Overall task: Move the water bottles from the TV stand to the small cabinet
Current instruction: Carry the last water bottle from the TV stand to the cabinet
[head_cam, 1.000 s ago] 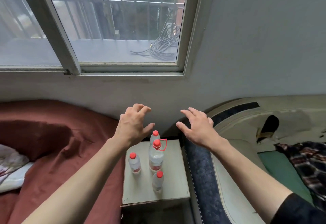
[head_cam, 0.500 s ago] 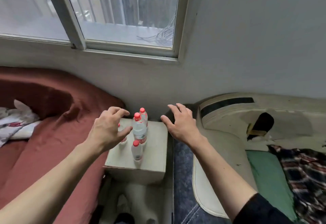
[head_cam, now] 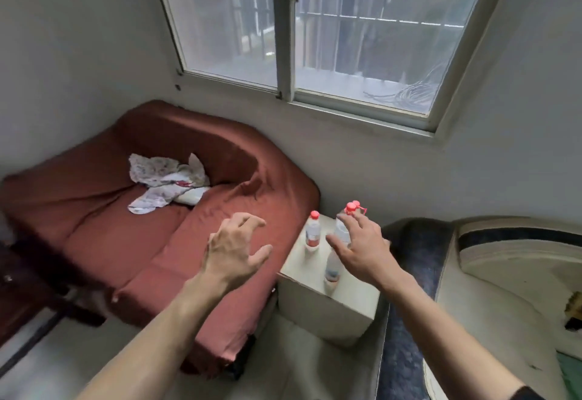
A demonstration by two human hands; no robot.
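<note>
Both arms outstretched, left hand [head_cam: 234, 248] fingers loosely curled, right hand [head_cam: 362, 250] fingers spread, holding nothing

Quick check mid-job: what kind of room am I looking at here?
Probably a small bedroom or living room in a home: a couch or bed under a red cover, a barred window, and a small cabinet holding water bottles.

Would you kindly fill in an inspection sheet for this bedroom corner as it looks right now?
Surface: small cabinet, pale top, between bed and sofa.
Job's things: water bottles standing upright on it, red caps; at least three, partly hidden.
Clutter: crumpled floral cloth on red bedspread.
Hands: left hand open over the bed; right hand open in front of the bottles, holding nothing.
Cables: coiled cable outside window.
Surroundings: worn sofa, barred window.
</note>
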